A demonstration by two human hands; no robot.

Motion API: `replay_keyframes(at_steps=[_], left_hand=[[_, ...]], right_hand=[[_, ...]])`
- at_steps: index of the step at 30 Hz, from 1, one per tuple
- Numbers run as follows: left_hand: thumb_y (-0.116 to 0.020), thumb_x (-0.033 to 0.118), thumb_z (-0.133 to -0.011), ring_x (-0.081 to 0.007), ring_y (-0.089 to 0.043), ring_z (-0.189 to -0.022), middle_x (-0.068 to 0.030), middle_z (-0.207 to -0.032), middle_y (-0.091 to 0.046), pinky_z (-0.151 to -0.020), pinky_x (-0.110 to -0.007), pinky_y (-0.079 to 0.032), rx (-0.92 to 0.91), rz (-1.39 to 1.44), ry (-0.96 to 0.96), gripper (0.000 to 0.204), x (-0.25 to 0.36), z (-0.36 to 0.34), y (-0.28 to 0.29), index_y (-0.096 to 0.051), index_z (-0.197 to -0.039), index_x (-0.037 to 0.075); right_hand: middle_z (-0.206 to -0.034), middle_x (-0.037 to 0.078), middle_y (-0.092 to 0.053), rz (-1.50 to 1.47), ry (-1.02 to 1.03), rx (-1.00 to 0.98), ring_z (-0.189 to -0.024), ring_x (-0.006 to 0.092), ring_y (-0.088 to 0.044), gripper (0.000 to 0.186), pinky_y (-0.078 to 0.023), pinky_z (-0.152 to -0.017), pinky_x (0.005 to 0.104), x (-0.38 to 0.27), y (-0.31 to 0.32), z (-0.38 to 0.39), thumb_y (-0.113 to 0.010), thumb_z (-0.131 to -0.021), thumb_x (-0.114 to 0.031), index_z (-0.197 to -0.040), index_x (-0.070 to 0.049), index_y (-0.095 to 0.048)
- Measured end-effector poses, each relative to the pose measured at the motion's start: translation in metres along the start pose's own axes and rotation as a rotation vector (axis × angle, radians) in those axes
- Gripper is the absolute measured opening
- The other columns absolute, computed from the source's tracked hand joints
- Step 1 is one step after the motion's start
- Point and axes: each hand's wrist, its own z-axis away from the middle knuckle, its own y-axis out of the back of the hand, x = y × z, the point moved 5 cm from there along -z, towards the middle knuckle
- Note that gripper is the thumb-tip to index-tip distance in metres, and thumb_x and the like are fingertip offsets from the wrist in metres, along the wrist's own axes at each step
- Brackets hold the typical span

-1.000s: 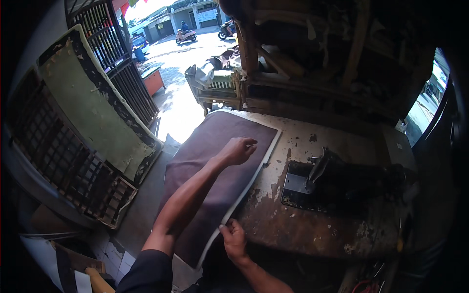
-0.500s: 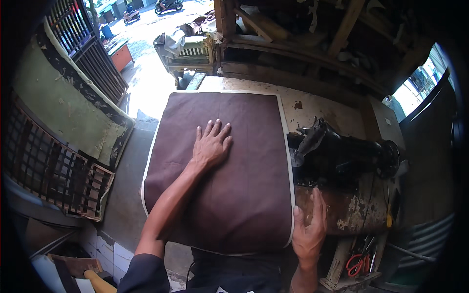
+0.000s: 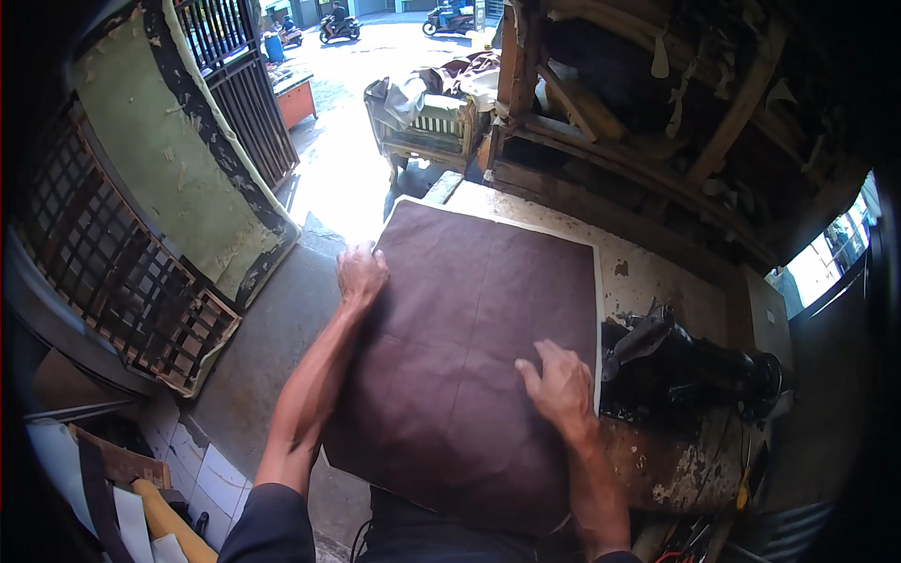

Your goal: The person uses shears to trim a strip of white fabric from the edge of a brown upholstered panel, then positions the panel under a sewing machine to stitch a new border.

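Note:
A large brown sheet [image 3: 474, 291] with a pale border and faint crossing lines lies on the worktable [image 3: 513, 211], overhanging its near edge. My left hand [image 3: 361, 277] is at the sheet's upper left edge, fingers bent around it. Lower on the right half, my right hand [image 3: 558, 385] rests on the sheet with its fingers apart. Just right of the sheet sits a black sewing machine [image 3: 694, 361].
Green padded panel [image 3: 160, 159] and lattice frame [image 3: 122, 263] lean at left; wooden furniture frames [image 3: 638, 159] stand behind the table; a cloth-covered chair [image 3: 422, 127] is near the doorway. Riders on scooters [image 3: 340, 23] are outside. Scraps [image 3: 174, 525] lie lower left; tools [image 3: 680, 549] lower right.
The sheet has shifted right and turned slightly. My left hand has moved to its upper left edge; my right hand has risen from its lower right edge onto its surface.

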Motion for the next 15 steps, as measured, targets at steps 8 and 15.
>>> replay_keyframes(at_steps=[8,15], left_hand=[[-0.065,0.038,-0.096,-0.0434,-0.062,-0.123,-0.025,-0.125,-0.069,-0.105,-0.056,-0.048,-0.155,-0.011,0.268,0.043,0.044,-0.06,-0.048,-0.076,-0.115,0.001],[-0.066,0.036,-0.095,-0.0405,-0.056,-0.131,-0.0245,-0.133,-0.062,-0.111,-0.053,-0.043,-0.087,0.09,0.5,0.045,0.046,-0.082,-0.073,-0.073,-0.122,0.001]], right_hand=[[-0.14,0.017,-0.062,0.232,-0.561,0.297,-0.133,0.0389,-0.055,0.048,-0.047,-0.107,0.0562,0.109,-0.004,-0.197,-0.065,-0.099,-0.036,-0.136,-0.006,-0.061],[-0.137,0.02,-0.063,0.321,-0.709,0.333,-0.141,0.0385,-0.051,0.048,-0.05,-0.107,0.0578,0.14,-0.009,-0.2,-0.07,-0.097,-0.045,-0.127,-0.007,-0.071]])
